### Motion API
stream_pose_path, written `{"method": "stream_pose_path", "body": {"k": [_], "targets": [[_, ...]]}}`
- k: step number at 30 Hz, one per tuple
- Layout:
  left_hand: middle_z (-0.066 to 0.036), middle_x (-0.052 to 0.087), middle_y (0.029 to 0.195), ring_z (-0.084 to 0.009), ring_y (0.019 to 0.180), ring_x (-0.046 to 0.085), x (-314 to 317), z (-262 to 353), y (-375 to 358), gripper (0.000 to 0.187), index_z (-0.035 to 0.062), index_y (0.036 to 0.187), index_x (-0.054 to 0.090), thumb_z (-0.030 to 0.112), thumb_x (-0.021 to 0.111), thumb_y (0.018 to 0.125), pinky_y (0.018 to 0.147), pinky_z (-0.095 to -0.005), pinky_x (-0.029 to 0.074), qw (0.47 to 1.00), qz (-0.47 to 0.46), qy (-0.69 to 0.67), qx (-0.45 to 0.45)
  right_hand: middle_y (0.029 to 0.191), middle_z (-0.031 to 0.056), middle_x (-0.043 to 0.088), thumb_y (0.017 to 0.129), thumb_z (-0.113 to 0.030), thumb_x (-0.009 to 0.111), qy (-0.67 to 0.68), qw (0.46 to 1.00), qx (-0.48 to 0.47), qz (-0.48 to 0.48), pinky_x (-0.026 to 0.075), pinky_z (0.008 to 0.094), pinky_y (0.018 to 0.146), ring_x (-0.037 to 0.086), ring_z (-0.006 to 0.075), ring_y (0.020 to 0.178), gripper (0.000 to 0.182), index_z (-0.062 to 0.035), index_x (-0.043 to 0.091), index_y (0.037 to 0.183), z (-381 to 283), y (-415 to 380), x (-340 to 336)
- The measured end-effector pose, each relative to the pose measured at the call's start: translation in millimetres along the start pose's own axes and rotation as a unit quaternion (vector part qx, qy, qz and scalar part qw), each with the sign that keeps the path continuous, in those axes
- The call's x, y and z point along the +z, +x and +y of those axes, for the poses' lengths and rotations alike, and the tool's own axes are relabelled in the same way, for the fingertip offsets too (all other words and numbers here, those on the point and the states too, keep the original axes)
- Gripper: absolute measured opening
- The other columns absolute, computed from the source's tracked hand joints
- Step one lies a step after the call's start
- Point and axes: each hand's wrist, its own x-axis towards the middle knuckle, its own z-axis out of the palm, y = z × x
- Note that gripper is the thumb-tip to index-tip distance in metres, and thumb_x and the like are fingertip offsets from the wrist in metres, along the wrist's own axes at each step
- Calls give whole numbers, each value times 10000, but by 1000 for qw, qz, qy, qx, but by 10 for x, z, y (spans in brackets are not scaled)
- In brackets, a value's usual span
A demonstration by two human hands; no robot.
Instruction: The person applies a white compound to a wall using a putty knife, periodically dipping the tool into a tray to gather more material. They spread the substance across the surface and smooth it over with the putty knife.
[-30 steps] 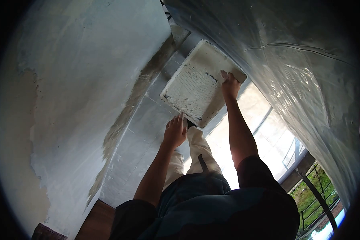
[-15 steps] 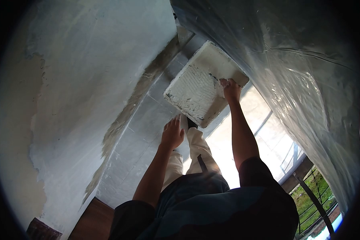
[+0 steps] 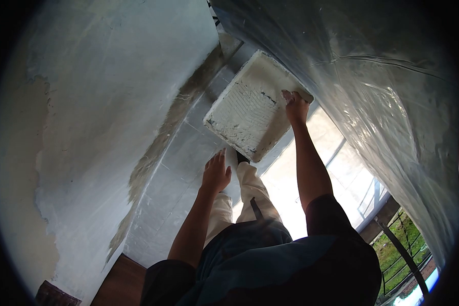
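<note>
A paint tray (image 3: 229, 133), coated in thick whitish paint with ridged marks, lies ahead of my feet, turned at an angle. My right hand (image 3: 297, 107) reaches over its right end with the fingers curled closed. A greyish piece shows beside the knuckles, but what the fingers grip is too small and hidden to name. Dark specks streak the paint left of that hand. My left hand (image 3: 217, 172) hangs open below the tray's left side, fingers stretched out and thumb apart, holding nothing.
A patchy plastered wall (image 3: 107, 102) rises on the left. Clear plastic sheeting (image 3: 372, 112) hangs along the right. Grey tiled floor (image 3: 181, 158) runs between them, brightly lit at right. A dark railing (image 3: 403, 245) with grass behind stands at lower right.
My right hand has shifted slightly up along the tray's right end, and the greyish piece beside it shows more. The left hand stays nearly in place; the view has tilted slightly.
</note>
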Motion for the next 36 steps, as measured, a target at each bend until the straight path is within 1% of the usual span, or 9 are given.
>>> {"method": "stream_pose_path", "body": {"k": [11, 14, 16, 17, 18, 20, 25, 34, 36], "targets": [[-209, 408, 1398, -355, 1291, 407, -59, 37, 50, 662, 7, 1421, 266, 184, 579, 865, 1067, -464, 334, 1000, 24, 0, 20, 851, 258, 643, 788, -163, 600, 2, 995, 80, -60, 489, 520, 727, 605, 467, 799, 147, -38, 649, 846, -34, -256, -10], [-209, 406, 1399, -357, 1290, 407, -109, 13, -4, 665, 12, 1423, 265, 180, 580, 862, 1066, -467, 335, 999, 40, -6, 28, 812, 245, 648, 803, -311, 631, 51, 984, 114, -130, 482, 485, 723, 633, 415, 812, 293, -29, 666, 869, -68, -379, -34], [-209, 403, 1400, -358, 1290, 406, -185, -1, -60, 665, 14, 1424, 265, 179, 580, 862, 1066, -467, 335, 999, 47, -3, 17, 740, 221, 635, 798, -266, 613, 153, 950, 196, -187, 490, 437, 680, 646, 322, 728, 255, -18, 660, 840, 60, -447, 66], [-208, 401, 1402, -359, 1290, 405, -231, -4, -90, 666, 16, 1425, 265, 178, 580, 861, 1067, -468, 335, 999, 50, -2, 8, 730, 152, 643, 798, -178, 595, 201, 931, 216, -215, 496, 371, 629, 624, 196, 667, 184, -12, 654, 851, -113, -473, -99], [-208, 401, 1402, -359, 1290, 405, -280, -10, -122, 666, 16, 1425, 265, 178, 580, 861, 1067, -468, 335, 998, 61, -1, 5, 730, 152, 643, 798, -178, 595, 206, 932, 206, -216, 496, 371, 629, 624, 196, 667, 184, -12, 654, 851, -165, -510, -136], [-208, 375, 1426, -366, 1319, 371, -403, -33, -194, 678, 22, 1434, 258, 172, 583, 858, 1088, -470, 306, 997, 80, -8, -6, 787, 83, 643, 794, -104, 590, 407, 840, 232, -273, 501, 310, 600, 596, 124, 677, 137, -8, 644, 875, -286, -543, -212], [-199, 277, 1496, -356, 1407, 228, -817, -62, -412, 703, 32, 1457, 234, 176, 579, 861, 1138, -487, 208, 984, 171, 16, -43, 1024, 101, 626, 875, -20, 526, 606, 697, 196, -328, 561, 362, 743, 641, 211, 899, 200, 25, 572, 1064, -921, -680, -322], [-152, 209, 1540, -307, 1447, 144, -1532, -432, -1170, 680, 46, 1472, 220, 200, 541, 893, 1167, -486, 128, 945, 309, 17, -101, 1113, 121, 613, 903, 40, 482, 676, 597, 180, -393, 524, 395, 931, 607, 222, 1063, 248, -2, 507, 1146, -2324, -1331, -458], [-150, 203, 1541, -307, 1446, 145, -1608, -572, -1427, 674, 48, 1469, 225, 201, 539, 894, 1169, -483, 126, 943, 315, 17, -106, 1162, 117, 594, 904, 40, 478, 694, 537, 207, -432, 526, 388, 930, 605, 228, 1073, 281, -29, 497, 1176, -2576, -1535, -492]]}}
